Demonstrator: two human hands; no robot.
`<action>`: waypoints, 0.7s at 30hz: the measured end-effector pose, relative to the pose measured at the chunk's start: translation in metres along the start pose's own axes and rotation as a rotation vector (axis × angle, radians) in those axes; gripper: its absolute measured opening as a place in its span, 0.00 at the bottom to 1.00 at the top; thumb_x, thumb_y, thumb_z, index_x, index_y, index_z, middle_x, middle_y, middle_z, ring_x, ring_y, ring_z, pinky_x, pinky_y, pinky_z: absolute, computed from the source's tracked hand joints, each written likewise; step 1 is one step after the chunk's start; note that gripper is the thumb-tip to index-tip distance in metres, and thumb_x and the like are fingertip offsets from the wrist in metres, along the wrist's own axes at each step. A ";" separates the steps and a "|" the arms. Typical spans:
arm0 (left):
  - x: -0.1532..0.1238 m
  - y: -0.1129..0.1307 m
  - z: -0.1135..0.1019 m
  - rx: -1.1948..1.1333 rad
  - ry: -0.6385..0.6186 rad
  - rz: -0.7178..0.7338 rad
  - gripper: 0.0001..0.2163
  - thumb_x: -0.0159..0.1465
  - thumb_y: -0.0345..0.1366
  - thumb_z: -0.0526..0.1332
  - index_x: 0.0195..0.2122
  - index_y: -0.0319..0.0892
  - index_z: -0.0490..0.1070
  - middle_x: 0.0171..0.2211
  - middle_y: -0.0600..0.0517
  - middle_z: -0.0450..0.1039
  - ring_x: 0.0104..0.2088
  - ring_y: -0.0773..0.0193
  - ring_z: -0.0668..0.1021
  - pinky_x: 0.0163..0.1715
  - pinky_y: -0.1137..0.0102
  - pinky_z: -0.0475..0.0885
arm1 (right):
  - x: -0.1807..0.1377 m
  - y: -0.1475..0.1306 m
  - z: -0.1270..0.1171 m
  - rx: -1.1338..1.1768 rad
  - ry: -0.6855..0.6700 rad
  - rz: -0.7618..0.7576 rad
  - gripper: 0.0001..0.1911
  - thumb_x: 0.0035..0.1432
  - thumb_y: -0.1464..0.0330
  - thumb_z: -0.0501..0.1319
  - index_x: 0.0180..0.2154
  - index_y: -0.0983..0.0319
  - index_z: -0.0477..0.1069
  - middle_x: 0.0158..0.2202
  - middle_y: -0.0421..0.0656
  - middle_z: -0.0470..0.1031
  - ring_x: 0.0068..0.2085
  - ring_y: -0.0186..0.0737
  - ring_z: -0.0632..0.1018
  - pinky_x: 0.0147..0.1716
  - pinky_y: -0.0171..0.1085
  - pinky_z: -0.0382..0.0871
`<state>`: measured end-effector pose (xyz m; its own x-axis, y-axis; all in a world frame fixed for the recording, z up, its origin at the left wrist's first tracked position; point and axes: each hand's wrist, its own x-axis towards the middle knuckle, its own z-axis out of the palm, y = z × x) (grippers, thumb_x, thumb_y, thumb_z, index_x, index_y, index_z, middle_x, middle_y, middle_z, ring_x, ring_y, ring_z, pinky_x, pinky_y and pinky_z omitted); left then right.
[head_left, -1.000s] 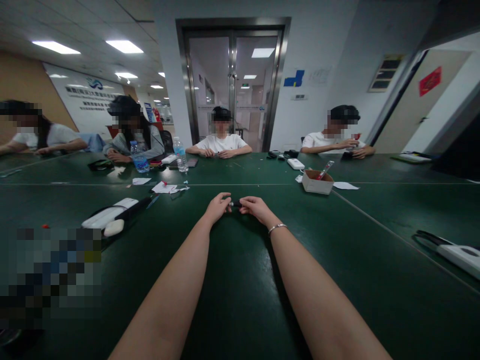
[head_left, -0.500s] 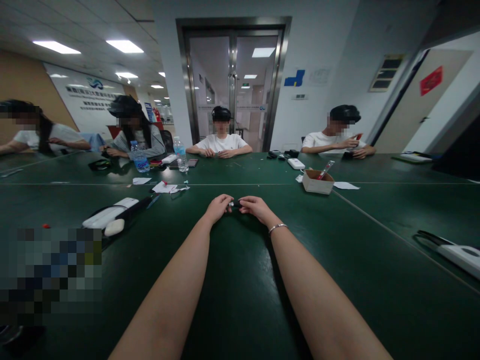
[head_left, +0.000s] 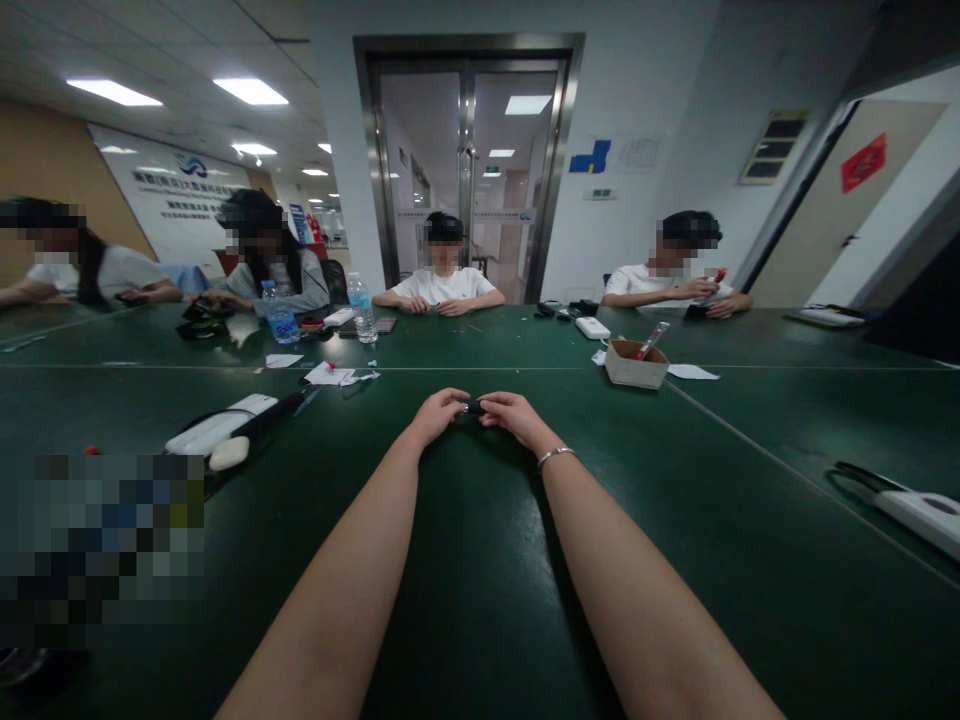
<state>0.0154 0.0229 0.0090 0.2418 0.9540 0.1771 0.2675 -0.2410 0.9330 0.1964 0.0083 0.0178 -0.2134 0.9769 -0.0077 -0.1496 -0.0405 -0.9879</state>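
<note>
Both of my arms reach forward over the dark green table, hands close together at its middle. Between them is a small black object with a shiny silver end on the left; its kind is too small to make out. My right hand pinches the black part between thumb and fingers. The fingertips of my left hand close around the silver end, which they partly cover. A silver bracelet circles my right wrist.
Left of my arms lie a white device with a black cable and a white rounded item. A small open box stands ahead right. Water bottles stand farther back. Several people sit across the table. Another white device lies far right.
My left fingers have shifted slightly on the object's silver end; my right hand keeps its place. Across the table at left, a seated person's hands have moved onto a dark item.
</note>
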 end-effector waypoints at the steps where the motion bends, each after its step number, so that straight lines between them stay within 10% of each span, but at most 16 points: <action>1: 0.001 -0.002 0.000 0.009 -0.007 0.010 0.13 0.57 0.37 0.57 0.41 0.39 0.72 0.24 0.53 0.69 0.23 0.69 0.69 0.23 0.75 0.62 | 0.000 0.000 0.000 0.001 0.003 0.001 0.05 0.55 0.81 0.60 0.34 0.69 0.73 0.28 0.44 0.76 0.24 0.29 0.77 0.26 0.25 0.74; 9: 0.002 -0.008 -0.001 0.087 -0.018 0.058 0.19 0.62 0.49 0.51 0.39 0.39 0.72 0.19 0.53 0.68 0.20 0.68 0.69 0.23 0.73 0.63 | 0.001 0.001 0.000 0.017 0.000 0.002 0.05 0.54 0.80 0.62 0.34 0.69 0.73 0.28 0.45 0.75 0.25 0.30 0.77 0.26 0.26 0.75; 21: -0.006 0.009 0.003 -0.118 0.010 -0.044 0.02 0.57 0.32 0.56 0.30 0.39 0.64 0.20 0.53 0.71 0.20 0.69 0.72 0.24 0.74 0.64 | 0.001 0.001 -0.002 0.049 -0.016 0.004 0.06 0.55 0.80 0.61 0.36 0.69 0.72 0.30 0.45 0.75 0.26 0.31 0.77 0.27 0.27 0.76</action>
<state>0.0189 0.0140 0.0159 0.2225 0.9652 0.1377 0.1657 -0.1766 0.9702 0.1983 0.0094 0.0170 -0.2297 0.9732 -0.0084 -0.1958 -0.0547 -0.9791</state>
